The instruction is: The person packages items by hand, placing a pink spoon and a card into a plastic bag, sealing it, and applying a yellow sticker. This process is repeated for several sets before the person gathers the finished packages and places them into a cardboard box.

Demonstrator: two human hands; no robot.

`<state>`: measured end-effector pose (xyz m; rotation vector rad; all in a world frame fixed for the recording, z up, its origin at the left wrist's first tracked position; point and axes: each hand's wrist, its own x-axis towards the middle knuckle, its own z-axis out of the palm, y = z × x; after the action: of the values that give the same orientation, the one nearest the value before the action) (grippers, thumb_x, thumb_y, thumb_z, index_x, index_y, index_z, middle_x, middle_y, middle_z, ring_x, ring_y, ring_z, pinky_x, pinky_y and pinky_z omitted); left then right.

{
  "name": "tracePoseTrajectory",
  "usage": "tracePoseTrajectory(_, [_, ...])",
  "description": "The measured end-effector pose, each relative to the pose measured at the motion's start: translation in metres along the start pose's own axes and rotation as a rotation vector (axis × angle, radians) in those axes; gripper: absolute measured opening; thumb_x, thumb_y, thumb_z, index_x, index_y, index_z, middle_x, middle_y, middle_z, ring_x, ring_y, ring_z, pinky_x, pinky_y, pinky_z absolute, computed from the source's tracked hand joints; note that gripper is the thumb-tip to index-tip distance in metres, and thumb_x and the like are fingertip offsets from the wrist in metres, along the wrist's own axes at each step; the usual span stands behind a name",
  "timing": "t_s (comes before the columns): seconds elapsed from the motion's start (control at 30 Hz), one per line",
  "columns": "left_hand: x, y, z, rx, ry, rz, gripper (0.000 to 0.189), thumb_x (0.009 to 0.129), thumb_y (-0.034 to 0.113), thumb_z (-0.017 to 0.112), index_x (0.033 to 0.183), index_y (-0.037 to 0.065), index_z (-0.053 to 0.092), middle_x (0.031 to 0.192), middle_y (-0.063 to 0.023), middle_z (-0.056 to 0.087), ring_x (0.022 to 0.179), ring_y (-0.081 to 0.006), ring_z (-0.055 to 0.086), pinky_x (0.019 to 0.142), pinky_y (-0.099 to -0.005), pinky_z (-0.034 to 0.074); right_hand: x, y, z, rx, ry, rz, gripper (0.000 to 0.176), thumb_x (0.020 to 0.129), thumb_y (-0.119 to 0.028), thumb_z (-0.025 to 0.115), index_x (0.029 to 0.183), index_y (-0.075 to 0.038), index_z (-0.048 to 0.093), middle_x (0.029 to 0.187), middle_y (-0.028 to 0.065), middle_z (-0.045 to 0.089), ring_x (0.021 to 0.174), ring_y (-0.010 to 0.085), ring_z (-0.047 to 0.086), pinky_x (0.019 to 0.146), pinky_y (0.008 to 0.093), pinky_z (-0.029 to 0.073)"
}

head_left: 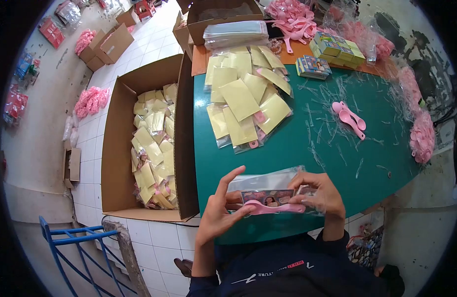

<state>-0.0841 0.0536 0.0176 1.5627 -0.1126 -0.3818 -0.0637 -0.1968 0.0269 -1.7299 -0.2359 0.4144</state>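
Your left hand (219,210) and right hand (321,194) pinch opposite ends of the clear bag (268,185), the pink spoon (274,208) lying crosswise between your fingertips, bowl leftward.
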Motion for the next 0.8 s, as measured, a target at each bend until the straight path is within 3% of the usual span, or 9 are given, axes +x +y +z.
tracePoseTrajectory(0.07, [-0.001, -0.001, 0.000, 0.033, 0.033, -0.057, 0.078, 0.076, 0.009, 0.073, 0.139, 0.009, 0.026, 0.091, -0.0131, 0.067, 0.085, -0.0194, 0.065, 0.077, -0.0310, 0.053, -0.003, -0.003, -0.004, -0.080, 0.020, -0.012, 0.021, 0.069, -0.004, 0.074, 0.088, -0.001, 0.066, 0.083, 0.0051, 0.064, 0.071, 0.0079, 0.058, 0.060, 0.0216, 0.046])
tracePoseTrajectory(0.17, [0.002, -0.004, 0.014, 0.522, 0.302, 0.293, 0.074, 0.079, 0.005, 0.068, 0.139, 0.007, 0.025, 0.101, -0.0149, 0.063, 0.088, -0.0212, 0.065, 0.078, -0.0309, 0.052, -0.007, -0.016, -0.003, -0.188, 0.122, -0.047, 0.027, 0.072, -0.007, 0.073, 0.097, -0.002, 0.066, 0.093, 0.0079, 0.065, 0.082, 0.0138, 0.061, 0.070, 0.0264, 0.049])
tracePoseTrajectory(0.2, [-0.002, -0.006, 0.016, 0.371, 0.210, 0.245, 0.072, 0.081, 0.004, 0.065, 0.139, 0.007, 0.023, 0.103, -0.0154, 0.062, 0.090, -0.0216, 0.064, 0.079, -0.0309, 0.051, -0.009, -0.021, -0.001, -0.218, 0.166, -0.055, 0.029, 0.073, -0.009, 0.072, 0.100, -0.002, 0.065, 0.096, 0.0092, 0.065, 0.086, 0.0167, 0.062, 0.075, 0.0287, 0.050])
tracePoseTrajectory(0.27, [-0.011, -0.008, 0.022, 0.068, 0.024, 0.147, 0.068, 0.085, 0.002, 0.060, 0.140, 0.007, 0.021, 0.108, -0.0165, 0.060, 0.092, -0.0224, 0.064, 0.080, -0.0308, 0.051, -0.004, -0.028, 0.001, -0.337, -0.059, -0.262, 0.038, 0.074, -0.013, 0.071, 0.110, -0.004, 0.061, 0.108, 0.0120, 0.061, 0.098, 0.0233, 0.059, 0.084, 0.0334, 0.047])
tracePoseTrajectory(0.3, [-0.016, -0.007, 0.026, -0.018, -0.062, 0.032, 0.066, 0.090, 0.001, 0.050, 0.143, 0.008, 0.011, 0.106, -0.0173, 0.061, 0.092, -0.0230, 0.064, 0.079, -0.0315, 0.052, -0.003, -0.030, 0.002, -0.394, -0.174, -0.363, 0.042, 0.075, -0.015, 0.071, 0.114, -0.005, 0.059, 0.115, 0.0134, 0.059, 0.103, 0.0266, 0.057, 0.089, 0.0358, 0.045])
tracePoseTrajectory(0.4, [-0.027, -0.013, 0.031, -0.174, -0.020, -0.155, 0.062, 0.095, 0.011, 0.042, 0.144, 0.008, 0.005, 0.108, -0.0207, 0.058, 0.093, -0.0255, 0.062, 0.079, -0.0348, 0.053, -0.009, -0.022, 0.013, -0.287, -0.432, -0.391, 0.054, 0.077, -0.018, 0.069, 0.127, -0.008, 0.050, 0.129, 0.0152, 0.047, 0.116, 0.0326, 0.047, 0.097, 0.0379, 0.039])
tracePoseTrajectory(0.53, [-0.043, -0.020, 0.030, -0.220, 0.019, -0.201, 0.067, 0.095, 0.006, 0.041, 0.144, 0.009, -0.004, 0.106, -0.0203, 0.062, 0.099, -0.0261, 0.062, 0.079, -0.0331, 0.053, -0.016, -0.010, 0.031, -0.434, -0.299, -0.259, 0.044, 0.078, -0.017, 0.067, 0.118, -0.006, 0.053, 0.120, 0.0148, 0.050, 0.109, 0.0324, 0.048, 0.093, 0.0372, 0.041])
tracePoseTrajectory(0.67, [-0.061, -0.019, 0.030, 0.352, 0.131, 0.000, 0.057, 0.092, 0.003, 0.045, 0.141, 0.005, 0.015, 0.105, -0.0204, 0.063, 0.097, -0.0259, 0.064, 0.081, -0.0337, 0.051, -0.016, -0.005, 0.055, -0.587, -0.184, -0.321, 0.031, 0.074, -0.012, 0.069, 0.103, -0.005, 0.059, 0.102, 0.0102, 0.054, 0.095, 0.0290, 0.053, 0.080, 0.0358, 0.046])
tracePoseTrajectory(0.8, [-0.070, -0.015, 0.030, 0.236, 0.141, -0.142, 0.050, 0.093, 0.005, 0.045, 0.138, 0.004, 0.024, 0.095, -0.0183, 0.066, 0.091, -0.0264, 0.066, 0.079, -0.0331, 0.050, -0.016, -0.007, 0.069, -0.587, -0.199, -0.377, 0.025, 0.072, -0.011, 0.070, 0.094, -0.005, 0.058, 0.091, 0.0097, 0.052, 0.088, 0.0284, 0.052, 0.077, 0.0362, 0.045])
